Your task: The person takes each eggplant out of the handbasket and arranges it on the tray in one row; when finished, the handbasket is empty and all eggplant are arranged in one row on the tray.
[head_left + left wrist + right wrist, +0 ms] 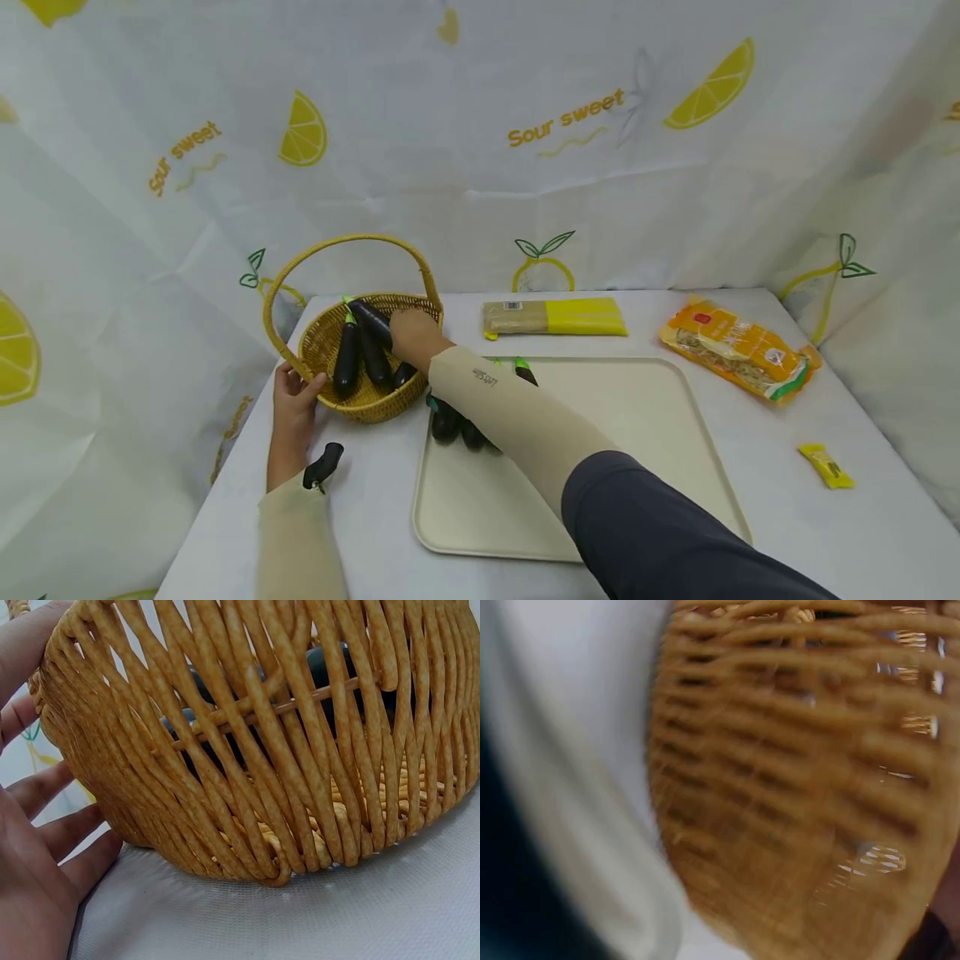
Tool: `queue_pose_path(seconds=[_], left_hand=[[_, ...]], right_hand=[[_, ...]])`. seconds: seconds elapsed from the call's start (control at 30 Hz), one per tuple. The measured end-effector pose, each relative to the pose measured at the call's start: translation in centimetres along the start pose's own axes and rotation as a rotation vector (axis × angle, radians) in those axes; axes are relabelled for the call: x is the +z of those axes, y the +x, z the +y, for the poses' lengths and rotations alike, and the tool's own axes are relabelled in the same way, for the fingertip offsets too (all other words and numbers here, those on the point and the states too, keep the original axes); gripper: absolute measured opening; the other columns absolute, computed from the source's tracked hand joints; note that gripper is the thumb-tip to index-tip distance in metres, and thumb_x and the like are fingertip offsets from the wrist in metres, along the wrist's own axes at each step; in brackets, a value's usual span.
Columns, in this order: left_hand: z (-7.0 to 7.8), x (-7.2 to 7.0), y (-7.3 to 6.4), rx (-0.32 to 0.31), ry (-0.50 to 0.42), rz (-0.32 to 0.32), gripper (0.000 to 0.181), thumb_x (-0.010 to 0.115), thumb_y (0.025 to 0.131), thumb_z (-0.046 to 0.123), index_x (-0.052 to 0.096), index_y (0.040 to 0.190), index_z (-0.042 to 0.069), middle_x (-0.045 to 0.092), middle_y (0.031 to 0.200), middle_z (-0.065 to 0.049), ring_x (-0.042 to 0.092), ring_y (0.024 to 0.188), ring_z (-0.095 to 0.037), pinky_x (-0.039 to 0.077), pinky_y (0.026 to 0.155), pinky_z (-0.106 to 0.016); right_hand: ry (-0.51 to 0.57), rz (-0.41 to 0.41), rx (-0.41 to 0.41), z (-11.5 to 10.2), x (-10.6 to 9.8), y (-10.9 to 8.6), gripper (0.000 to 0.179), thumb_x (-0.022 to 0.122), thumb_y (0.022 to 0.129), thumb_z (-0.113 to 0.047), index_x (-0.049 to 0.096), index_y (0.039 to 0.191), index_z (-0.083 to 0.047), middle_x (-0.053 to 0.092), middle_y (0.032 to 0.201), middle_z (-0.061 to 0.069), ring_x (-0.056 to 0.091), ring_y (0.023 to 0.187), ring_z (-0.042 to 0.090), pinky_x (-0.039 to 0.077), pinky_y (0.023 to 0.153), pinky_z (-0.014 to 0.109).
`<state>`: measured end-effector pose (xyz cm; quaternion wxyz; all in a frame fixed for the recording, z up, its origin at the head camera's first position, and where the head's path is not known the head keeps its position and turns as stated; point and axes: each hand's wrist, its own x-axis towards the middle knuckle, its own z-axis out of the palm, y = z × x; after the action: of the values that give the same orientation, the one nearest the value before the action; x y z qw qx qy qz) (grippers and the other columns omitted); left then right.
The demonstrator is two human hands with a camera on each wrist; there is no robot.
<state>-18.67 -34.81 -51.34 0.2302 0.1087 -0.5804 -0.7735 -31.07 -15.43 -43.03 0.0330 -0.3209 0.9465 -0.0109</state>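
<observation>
A yellow wicker basket with a tall arched handle stands at the back left, with several dark eggplants inside. My left hand holds its left side, thumb over the rim and fingers spread against the outer wall. In the left wrist view those fingers touch the weave. My right hand reaches into the basket's right side, over the eggplants; its fingers are hidden, so any grip does not show. More eggplants lie on the beige tray, partly covered by my right forearm.
Behind the tray lies a yellow-ended pack of noodles. An orange food bag rests at the back right, with a small yellow packet nearer. A lemon-print curtain hangs behind the white table.
</observation>
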Motion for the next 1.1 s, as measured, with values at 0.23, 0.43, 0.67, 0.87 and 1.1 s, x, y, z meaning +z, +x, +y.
queue_pose_path(seconds=[0.23, 0.43, 0.67, 0.87, 1.1], left_hand=[[-0.3, 0.6, -0.4, -0.010, -0.024, -0.002, 0.046, 0.060, 0.091, -0.008, 0.041, 0.127, 0.015, 0.043, 0.136, -0.014, 0.046, 0.119, -0.026, 0.043, 0.091, -0.023], [0.2, 0.2, -0.4, 0.019, -0.018, 0.012, 0.045, 0.060, 0.091, -0.008, 0.041, 0.126, 0.014, 0.042, 0.137, -0.016, 0.045, 0.119, -0.027, 0.043, 0.090, -0.022], [0.3, -0.1, -0.1, 0.014, -0.019, 0.005, 0.046, 0.062, 0.091, -0.006, 0.041, 0.127, 0.014, 0.042, 0.138, -0.012, 0.043, 0.124, -0.026, 0.041, 0.095, -0.024], [0.1, -0.1, -0.5, -0.002, -0.026, 0.015, 0.047, 0.061, 0.090, -0.009, 0.041, 0.127, 0.013, 0.043, 0.138, -0.011, 0.042, 0.125, -0.026, 0.041, 0.094, -0.024], [0.1, 0.3, -0.3, 0.028, -0.049, 0.008, 0.046, 0.060, 0.090, -0.010, 0.041, 0.127, 0.011, 0.042, 0.137, -0.015, 0.044, 0.120, -0.026, 0.042, 0.090, -0.024]], right_hand=[[0.036, -0.043, 0.110, -0.1, -0.1, -0.1, 0.050, 0.065, 0.091, -0.044, 0.061, 0.122, -0.006, 0.065, 0.102, 0.005, 0.062, 0.088, 0.015, 0.052, 0.070, 0.026], [0.263, 0.035, 0.141, 0.2, -2.9, -0.5, 0.030, 0.060, 0.093, -0.023, 0.054, 0.064, -0.016, 0.048, 0.058, -0.003, 0.044, 0.052, 0.011, 0.040, 0.051, 0.027], [0.937, 0.134, 0.161, 2.4, -5.5, -3.4, 0.048, 0.074, 0.086, -0.027, 0.059, 0.127, -0.007, 0.062, 0.103, 0.009, 0.062, 0.073, 0.016, 0.053, 0.063, 0.029], [1.302, 0.154, 0.086, 7.4, -4.2, -7.4, 0.066, 0.073, 0.088, -0.020, 0.043, 0.146, -0.016, 0.053, 0.118, 0.015, 0.063, 0.091, 0.026, 0.055, 0.075, 0.042], [1.289, 0.217, 0.097, 13.4, -2.3, -12.3, 0.062, 0.071, 0.089, -0.017, 0.045, 0.145, -0.019, 0.053, 0.112, 0.016, 0.061, 0.094, 0.030, 0.055, 0.074, 0.041]])
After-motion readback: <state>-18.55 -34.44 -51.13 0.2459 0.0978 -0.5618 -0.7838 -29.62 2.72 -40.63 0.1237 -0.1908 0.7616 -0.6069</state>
